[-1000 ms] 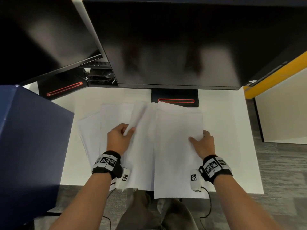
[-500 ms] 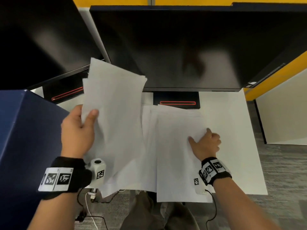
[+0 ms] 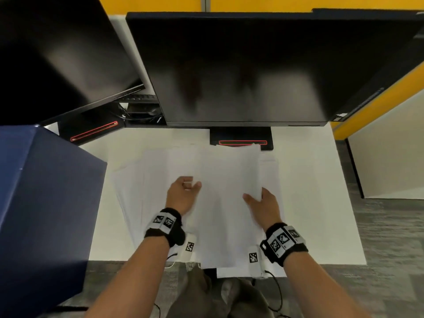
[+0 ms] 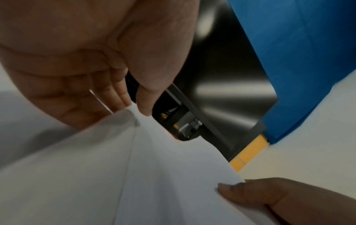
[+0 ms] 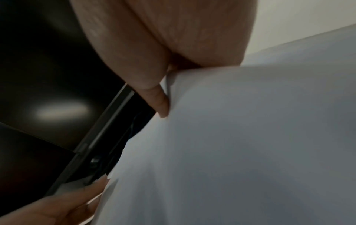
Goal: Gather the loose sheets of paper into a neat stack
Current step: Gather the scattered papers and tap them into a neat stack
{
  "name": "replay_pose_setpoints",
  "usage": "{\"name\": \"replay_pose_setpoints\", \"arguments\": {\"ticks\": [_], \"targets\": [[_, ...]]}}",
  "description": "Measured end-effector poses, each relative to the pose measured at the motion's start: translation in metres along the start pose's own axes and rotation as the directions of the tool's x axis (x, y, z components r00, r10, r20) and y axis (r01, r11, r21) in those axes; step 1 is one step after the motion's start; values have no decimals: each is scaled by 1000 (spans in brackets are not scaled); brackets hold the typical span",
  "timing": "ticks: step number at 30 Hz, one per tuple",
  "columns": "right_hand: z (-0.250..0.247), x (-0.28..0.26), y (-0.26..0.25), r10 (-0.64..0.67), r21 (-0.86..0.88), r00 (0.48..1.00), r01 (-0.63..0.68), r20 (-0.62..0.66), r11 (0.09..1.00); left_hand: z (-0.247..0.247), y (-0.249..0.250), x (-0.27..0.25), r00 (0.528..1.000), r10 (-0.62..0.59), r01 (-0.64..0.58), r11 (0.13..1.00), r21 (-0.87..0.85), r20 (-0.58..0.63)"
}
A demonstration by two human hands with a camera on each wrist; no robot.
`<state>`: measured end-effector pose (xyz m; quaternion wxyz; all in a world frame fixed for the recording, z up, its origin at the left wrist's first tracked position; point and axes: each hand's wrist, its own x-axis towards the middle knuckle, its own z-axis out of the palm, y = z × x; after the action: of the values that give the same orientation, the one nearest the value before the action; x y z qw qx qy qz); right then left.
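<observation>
Both your hands gripped the top sheet [image 3: 229, 191] (left hand [image 3: 182, 195] pinching, right hand [image 3: 263, 203] clasping its edge) over sheets [image 3: 142, 180] spread on the tabletop [image 3: 309, 203].

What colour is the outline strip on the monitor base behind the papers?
Red outline strip, clearest in the head view.

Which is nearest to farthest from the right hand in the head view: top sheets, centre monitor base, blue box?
1. top sheets, gripped by the right hand.
2. centre monitor base, straight ahead at the desk's back.
3. blue box, far left.
</observation>
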<state>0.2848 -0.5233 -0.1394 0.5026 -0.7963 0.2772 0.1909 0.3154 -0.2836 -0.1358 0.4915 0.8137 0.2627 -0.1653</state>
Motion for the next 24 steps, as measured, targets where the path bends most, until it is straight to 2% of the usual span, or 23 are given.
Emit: {"name": "replay_pose_setpoints", "arguments": {"ticks": [2, 3, 5, 7, 9, 11, 13, 15, 17, 19, 21, 24], "targets": [[-5, 0, 23, 114, -108, 992, -119, -49, 987, 8, -10, 0, 999, -50, 49, 997, 52, 4], [-10, 2, 30, 138, -162, 982, -158, -127, 974, 9, -12, 0, 997, -78, 79, 994, 78, -19], [-24, 7, 30, 158, -213, 924, -242, -347, 946, 8, -11, 1, 995, -85, 92, 986, 136, -62], [-34, 17, 21, 230, -157, 870, -325, -435, 932, 15, -4, 0, 998, -54, 62, 979, 197, -43], [-33, 32, 10, 278, -113, 895, -335, -349, 936, 29, 5, 2, 999, -19, 10, 963, 268, 33], [-26, 43, -1, 215, -155, 958, -245, -188, 957, 43, 13, 6, 994, 6, -37, 954, 297, 108], [-24, 44, -8, 118, -213, 988, -137, -100, 967, 45, 16, 7, 991, 30, -65, 957, 284, 128], [-34, 38, -3, 76, -248, 991, -103, -113, 963, 35, 8, 4, 994, 50, -76, 954, 290, 94], [-49, 26, 13, 92, -283, 982, -136, -164, 949, 20, -9, -5, 997, 19, -46, 921, 386, 73], [-54, 10, 34, 149, -275, 978, -185, -147, 944, 16, -29, -20, 987, -70, -16, 854, 520, 146], [-42, -9, 50, 174, -284, 982, -189, -77, 940, 27, -40, -43, 954, -129, -59, 807, 587, 272], [-21, -25, 65, 166, -304, 986, -163, -18, 939, 46, -47, -65, 918, -121, -140, 792, 594, 377]]}}
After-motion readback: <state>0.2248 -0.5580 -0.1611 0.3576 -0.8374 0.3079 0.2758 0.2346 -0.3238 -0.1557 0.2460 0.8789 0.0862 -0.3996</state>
